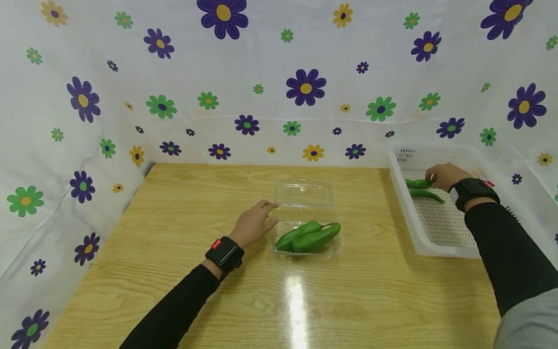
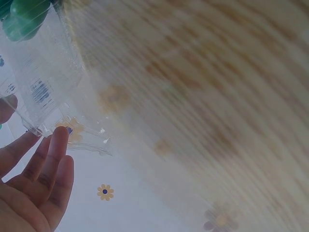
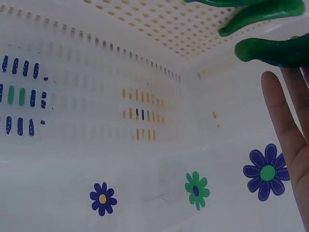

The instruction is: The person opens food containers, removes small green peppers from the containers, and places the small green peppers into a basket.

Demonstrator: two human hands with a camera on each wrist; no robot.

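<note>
Head view shows the left hand resting with straight, relaxed fingers against the left side of a clear clamshell box near the counter's middle, apparently steadying it; its lid stands open over two green peppers. Off the counter's right edge, the right hand reaches into a white perforated basket, its grip on a green pepper while another lies just beside it.

- left hand is reaching forward with the fingers pretty much straight and relaxed, not gripping anything
- right hand is stretching out to the far right, knuckles up, fingers curling down
- both arms are wearing black sleeves with dark wrist bands
</note>
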